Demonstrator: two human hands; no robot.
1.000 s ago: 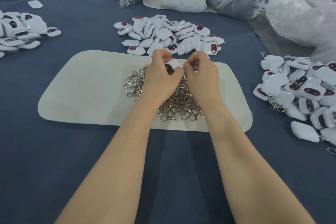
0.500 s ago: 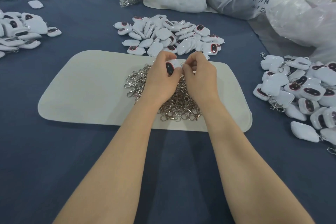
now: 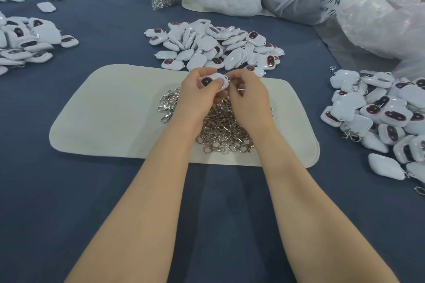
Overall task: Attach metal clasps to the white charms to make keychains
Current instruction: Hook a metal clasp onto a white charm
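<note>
Left hand (image 3: 197, 94) has fingers and thumb curled round one white charm (image 3: 212, 81), its dark window facing up, raised just above the heap of loose clasps (image 3: 220, 131) that lies beneath both wrists on the cream mat (image 3: 115, 117). Right hand (image 3: 249, 99) meets it at the charm's right end, its curled fingertips pinching a small clasp (image 3: 228, 78); only a glint of metal shows, so I cannot tell whether the ring is through the charm's loop.

To do this step well, I would keep the left hand still, with the loop end poking clear of the thumb, and let the right hand do all the threading and turning. Working low over the mat means a slipped clasp drops back into the heap; the ring should be seen to close fully before letting go. The pile of finished keychains (image 3: 379, 117) well out to the right of the right hand looks the likely place for it; bare charms (image 3: 216, 46) wait just beyond the fingertips.
</note>
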